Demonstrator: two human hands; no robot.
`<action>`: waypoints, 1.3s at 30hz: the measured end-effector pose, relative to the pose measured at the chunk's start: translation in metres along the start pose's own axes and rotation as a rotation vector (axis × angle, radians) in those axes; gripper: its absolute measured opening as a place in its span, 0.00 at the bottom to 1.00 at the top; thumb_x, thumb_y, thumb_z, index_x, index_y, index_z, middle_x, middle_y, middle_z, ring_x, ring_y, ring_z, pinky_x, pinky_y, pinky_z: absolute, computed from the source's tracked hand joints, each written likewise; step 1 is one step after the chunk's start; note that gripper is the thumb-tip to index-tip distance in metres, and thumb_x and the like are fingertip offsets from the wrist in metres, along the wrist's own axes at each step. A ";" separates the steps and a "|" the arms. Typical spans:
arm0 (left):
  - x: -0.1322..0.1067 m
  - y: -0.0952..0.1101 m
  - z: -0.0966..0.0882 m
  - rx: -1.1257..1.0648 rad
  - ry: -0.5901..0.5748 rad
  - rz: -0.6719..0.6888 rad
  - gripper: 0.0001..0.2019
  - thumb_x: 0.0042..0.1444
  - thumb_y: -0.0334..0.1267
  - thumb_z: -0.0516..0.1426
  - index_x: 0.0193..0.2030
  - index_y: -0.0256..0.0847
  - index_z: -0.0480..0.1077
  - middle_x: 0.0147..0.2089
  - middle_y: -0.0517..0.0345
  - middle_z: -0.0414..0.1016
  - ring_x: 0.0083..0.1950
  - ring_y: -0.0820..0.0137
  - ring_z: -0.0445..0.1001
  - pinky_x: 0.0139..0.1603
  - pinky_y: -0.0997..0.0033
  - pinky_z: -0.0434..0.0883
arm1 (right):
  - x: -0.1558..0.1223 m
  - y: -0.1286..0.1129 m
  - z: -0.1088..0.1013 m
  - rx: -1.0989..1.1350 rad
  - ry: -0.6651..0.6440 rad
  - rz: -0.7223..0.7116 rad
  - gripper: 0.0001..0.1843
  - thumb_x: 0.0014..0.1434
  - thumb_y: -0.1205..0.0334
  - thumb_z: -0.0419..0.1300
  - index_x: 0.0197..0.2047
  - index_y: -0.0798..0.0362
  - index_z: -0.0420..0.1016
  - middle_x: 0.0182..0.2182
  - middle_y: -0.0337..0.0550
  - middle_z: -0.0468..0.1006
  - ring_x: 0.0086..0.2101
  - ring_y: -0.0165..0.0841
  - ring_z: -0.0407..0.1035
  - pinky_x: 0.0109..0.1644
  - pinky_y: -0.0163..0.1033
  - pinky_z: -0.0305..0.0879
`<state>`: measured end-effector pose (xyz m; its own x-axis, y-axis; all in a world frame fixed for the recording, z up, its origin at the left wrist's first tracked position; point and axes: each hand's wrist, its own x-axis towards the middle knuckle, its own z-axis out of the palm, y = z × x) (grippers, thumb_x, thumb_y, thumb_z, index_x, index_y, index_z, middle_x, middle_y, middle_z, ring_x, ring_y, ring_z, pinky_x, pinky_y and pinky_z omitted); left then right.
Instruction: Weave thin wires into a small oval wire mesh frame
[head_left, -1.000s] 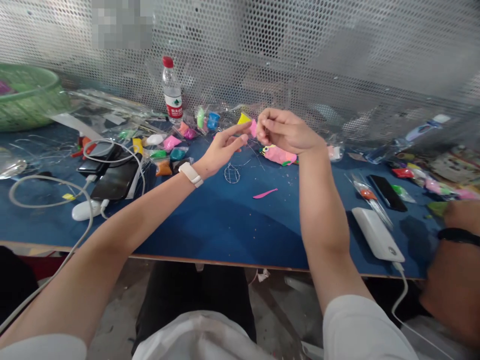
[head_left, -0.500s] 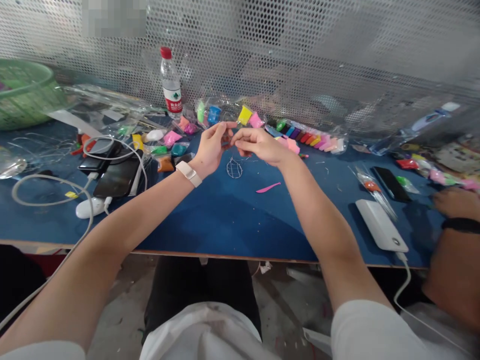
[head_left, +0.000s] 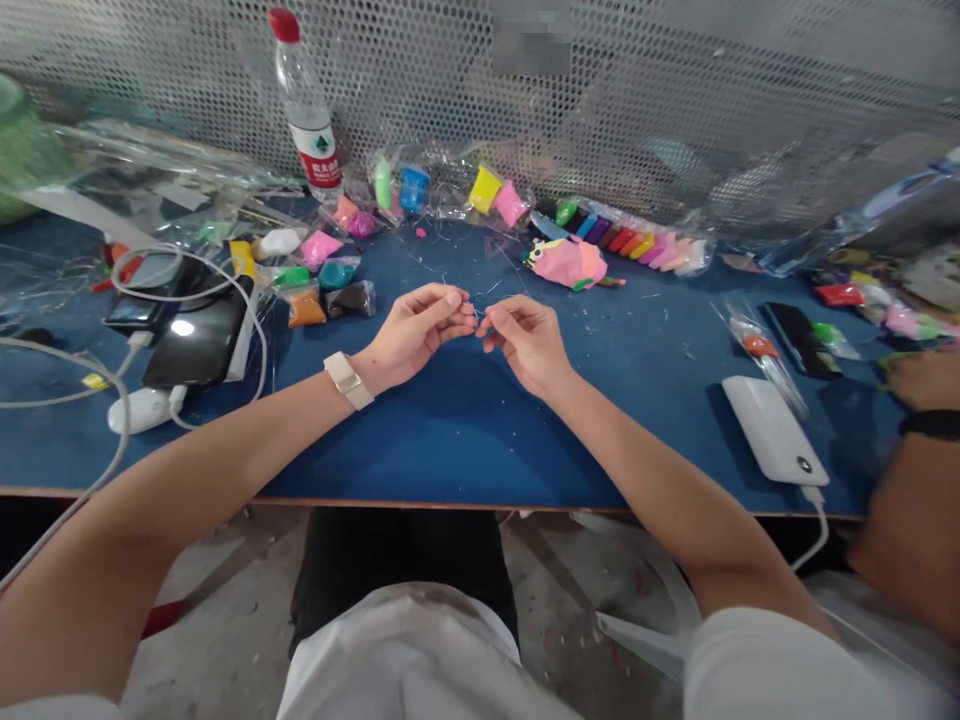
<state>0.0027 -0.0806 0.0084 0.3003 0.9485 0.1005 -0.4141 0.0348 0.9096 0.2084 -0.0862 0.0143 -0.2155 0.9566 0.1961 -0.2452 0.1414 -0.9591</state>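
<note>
My left hand (head_left: 427, 330) and my right hand (head_left: 529, 345) meet over the middle of the blue table (head_left: 450, 430), fingertips almost touching. Both are pinched, with a thin silvery wire (head_left: 493, 288) between them and its fine ends poking out above the fingers. How much of the wire each hand grips is hard to see. Behind my right hand lies a pink clay figure (head_left: 570, 262) with a yellow-and-green head and googly eyes.
Clay packets (head_left: 306, 305), phones (head_left: 199, 335) and a looped white cable (head_left: 262, 345) lie left. A water bottle (head_left: 309, 130) stands by the mesh panel (head_left: 420, 80). Coloured clay sticks (head_left: 637, 243) sit behind. At right are a power bank (head_left: 776, 430) and another person's hand (head_left: 926, 380).
Both hands have come down nearer the table's front edge. The pink clay figure now shows fully. The rounded wire frame and pink plastic knife seen on the table earlier are out of sight.
</note>
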 end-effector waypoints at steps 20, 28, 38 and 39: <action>-0.008 0.004 0.011 -0.055 0.049 0.060 0.17 0.75 0.55 0.69 0.60 0.48 0.86 0.58 0.54 0.90 0.49 0.65 0.91 0.57 0.62 0.87 | -0.006 0.005 0.011 0.170 0.103 0.182 0.31 0.48 0.30 0.86 0.37 0.46 0.86 0.32 0.34 0.86 0.34 0.30 0.81 0.32 0.33 0.73; -0.005 -0.004 0.008 0.010 0.120 0.146 0.18 0.73 0.53 0.71 0.62 0.48 0.86 0.58 0.52 0.92 0.57 0.60 0.92 0.62 0.60 0.88 | -0.009 0.003 0.018 0.098 0.188 0.217 0.29 0.57 0.30 0.81 0.39 0.47 0.86 0.35 0.39 0.88 0.36 0.31 0.82 0.32 0.34 0.73; -0.008 -0.005 0.012 0.116 0.127 0.212 0.22 0.75 0.58 0.68 0.65 0.45 0.84 0.59 0.49 0.91 0.61 0.57 0.91 0.66 0.56 0.88 | -0.009 0.006 0.014 0.002 0.234 0.145 0.28 0.58 0.30 0.81 0.40 0.48 0.87 0.39 0.43 0.89 0.38 0.33 0.82 0.33 0.36 0.73; -0.008 -0.004 0.012 0.115 0.131 0.203 0.22 0.76 0.58 0.67 0.64 0.45 0.84 0.59 0.49 0.91 0.61 0.58 0.91 0.66 0.57 0.88 | -0.008 0.006 0.012 0.003 0.220 0.145 0.28 0.57 0.31 0.81 0.39 0.48 0.87 0.38 0.42 0.89 0.37 0.33 0.81 0.32 0.35 0.73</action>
<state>0.0121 -0.0916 0.0088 0.1042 0.9654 0.2392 -0.3518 -0.1892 0.9168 0.1972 -0.0956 0.0098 -0.0380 0.9992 0.0076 -0.2292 -0.0013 -0.9734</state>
